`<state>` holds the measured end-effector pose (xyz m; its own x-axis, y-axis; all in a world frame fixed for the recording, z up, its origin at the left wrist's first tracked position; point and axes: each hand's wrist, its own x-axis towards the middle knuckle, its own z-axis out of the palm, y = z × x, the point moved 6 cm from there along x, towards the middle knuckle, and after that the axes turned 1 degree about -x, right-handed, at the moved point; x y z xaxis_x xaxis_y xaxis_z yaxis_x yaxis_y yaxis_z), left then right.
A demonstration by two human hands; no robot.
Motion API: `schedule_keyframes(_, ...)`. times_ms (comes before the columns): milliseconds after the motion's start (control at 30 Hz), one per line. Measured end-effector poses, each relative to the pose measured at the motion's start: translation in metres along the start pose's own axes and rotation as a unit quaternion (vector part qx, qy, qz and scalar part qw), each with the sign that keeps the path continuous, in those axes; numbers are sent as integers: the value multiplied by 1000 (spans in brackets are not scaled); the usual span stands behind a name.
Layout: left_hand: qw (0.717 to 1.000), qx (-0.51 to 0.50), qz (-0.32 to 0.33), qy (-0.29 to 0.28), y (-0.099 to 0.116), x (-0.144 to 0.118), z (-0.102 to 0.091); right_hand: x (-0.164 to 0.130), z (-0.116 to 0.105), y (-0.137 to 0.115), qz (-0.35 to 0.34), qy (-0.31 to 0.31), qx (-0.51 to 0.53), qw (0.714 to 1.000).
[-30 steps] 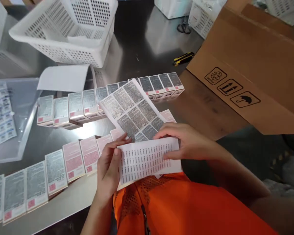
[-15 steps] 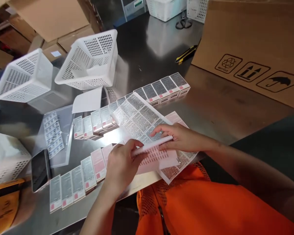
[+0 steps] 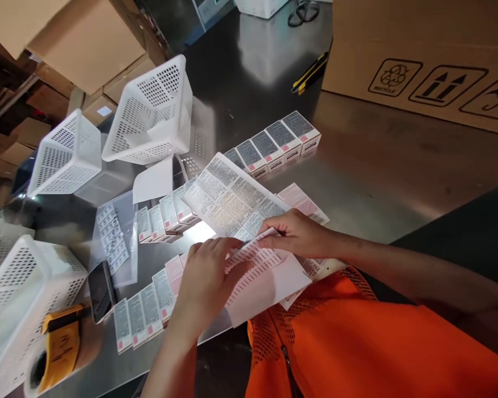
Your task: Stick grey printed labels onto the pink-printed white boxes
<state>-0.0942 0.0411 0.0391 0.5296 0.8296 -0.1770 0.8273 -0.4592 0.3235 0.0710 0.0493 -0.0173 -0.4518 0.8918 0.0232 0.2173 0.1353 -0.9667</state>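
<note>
mostly white, the label sheet (image 3: 265, 273) carries rows of small dark print.

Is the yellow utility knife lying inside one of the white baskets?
No, the utility knife lies on the bare steel table beside the cardboard box.

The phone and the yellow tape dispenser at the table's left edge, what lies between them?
Nothing: in the head view the phone and the tape dispenser sit nearly touching, with only bare steel table between.
</note>
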Motion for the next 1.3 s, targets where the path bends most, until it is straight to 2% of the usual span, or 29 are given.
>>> schedule_keyframes(133,995,-86,-42,21,1,8,3,-1,0,-1,9,10,-14,1000)
schedule_keyframes(333,995,-97,-17,3,5,12,5,-1,-1,-4,-21,44,41,998)
schedule_keyframes(500,988,-141,-51,-22,5,14,10,-2,-2,-3,-14,62,29,998)
schedule_keyframes(600,980,-189,-66,-15,6,17,13,-2,-2,-1,1,62,24,998)
schedule_keyframes(733,984,-163,-70,1,5,17,13,-2,-3,-1,0,64,38,997)
schedule_keyframes(833,985,-155,-76,-4,-1,11,12,-3,-4,1,-4,68,56,996)
schedule_keyframes(1033,981,-145,-129,-1,-33,-12,5,-5,-6,7,6,87,57,995)
schedule_keyframes(1167,985,-124,-119,25,-37,-18,4,-3,-1,6,4,70,60,996)
schedule_keyframes(1300,975,-174,-135,26,-46,-21,4,-2,-3,8,10,83,69,994)
